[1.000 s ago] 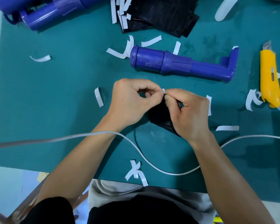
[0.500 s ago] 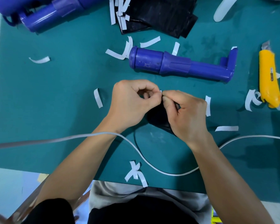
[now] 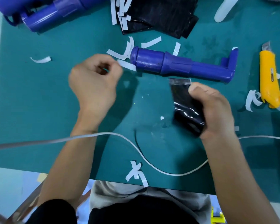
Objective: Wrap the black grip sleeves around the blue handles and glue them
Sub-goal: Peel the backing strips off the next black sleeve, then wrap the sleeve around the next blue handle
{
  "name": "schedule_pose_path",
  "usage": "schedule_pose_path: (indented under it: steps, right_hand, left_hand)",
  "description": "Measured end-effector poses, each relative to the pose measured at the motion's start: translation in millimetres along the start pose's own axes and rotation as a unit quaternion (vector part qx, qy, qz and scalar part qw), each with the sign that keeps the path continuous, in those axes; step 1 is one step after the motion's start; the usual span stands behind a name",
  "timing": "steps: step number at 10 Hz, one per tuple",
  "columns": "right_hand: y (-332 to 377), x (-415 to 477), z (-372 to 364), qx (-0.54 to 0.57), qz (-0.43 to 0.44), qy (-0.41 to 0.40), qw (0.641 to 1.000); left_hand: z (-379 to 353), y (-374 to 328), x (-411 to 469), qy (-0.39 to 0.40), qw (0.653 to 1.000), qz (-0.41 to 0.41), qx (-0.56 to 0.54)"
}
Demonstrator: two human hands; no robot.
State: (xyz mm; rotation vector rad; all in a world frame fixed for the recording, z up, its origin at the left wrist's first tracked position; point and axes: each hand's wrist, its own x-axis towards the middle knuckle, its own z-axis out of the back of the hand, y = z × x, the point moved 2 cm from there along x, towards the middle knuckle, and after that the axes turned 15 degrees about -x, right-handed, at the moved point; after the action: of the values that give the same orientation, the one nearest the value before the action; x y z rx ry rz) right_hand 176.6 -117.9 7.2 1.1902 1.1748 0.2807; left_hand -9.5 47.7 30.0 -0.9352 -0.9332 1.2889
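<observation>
Green cutting mat (image 3: 39, 102), matte, littered with curled white offcuts (image 3: 40, 59). Blue plastic handle (image 3: 183, 66), a stepped cylinder, lies flat at centre. Right hand (image 3: 215, 110) is curled round a glossy, crinkled black sleeve (image 3: 187, 107), just below the handle. Left hand (image 3: 94, 81), blurred, pinches a white strip (image 3: 127, 65) beside the handle's round end. Yellow knife (image 3: 270, 80) at the right edge.

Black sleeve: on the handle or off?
Off. The right hand grips the sleeve, apart from the bare blue handle lying on the mat; the left hand pinches a white strip.
</observation>
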Motion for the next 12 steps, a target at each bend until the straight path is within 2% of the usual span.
schedule_pose_path:
  steps: [1,2,3,4,5,6,7,8,9,10,11,12]
  right_hand:
    - [1,-10,2,0.057,-0.068,0.091,0.992]
    - [-7,-10,-12,-0.243,0.025,0.024,0.969]
    - [-12,-7,-20,-0.514,0.126,-0.116,0.841]
    - [0,-7,-8,-0.533,0.194,-0.2,0.799]
    - [37,8,22,-0.44,0.257,-0.286,0.811]
    - [77,53,58,-0.336,0.268,-0.32,0.845]
    - [105,97,65,-0.378,0.215,-0.335,0.836]
    - [120,136,58,-0.422,0.169,-0.299,0.839]
    - [119,145,51,-0.495,0.173,-0.251,0.813]
    - [157,252,39,-0.475,0.239,-0.254,0.808]
    - [203,264,42,-0.399,0.314,-0.219,0.833]
    - [184,187,43,-0.344,0.38,-0.163,0.843]
  left_hand:
    - [15,8,22,-0.061,0.976,-0.033,0.206]
    - [12,19,23,-0.014,0.921,-0.073,0.382]
    - [4,19,12,0.0,0.91,-0.138,0.391]
    - [-7,14,3,-0.011,0.911,-0.279,0.305]
    - [-21,22,1,0.191,0.937,-0.265,0.123]
    - [-36,29,3,0.287,0.94,-0.164,0.085]
    - [-47,34,6,0.262,0.953,-0.145,0.054]
    - [-46,38,13,0.255,0.954,-0.145,0.051]
    - [-41,43,16,0.292,0.935,-0.188,0.066]
    - [-39,43,16,0.315,0.926,-0.196,0.077]
    - [-39,40,15,0.317,0.922,-0.206,0.084]
    - [-41,36,13,0.287,0.935,-0.193,0.078]
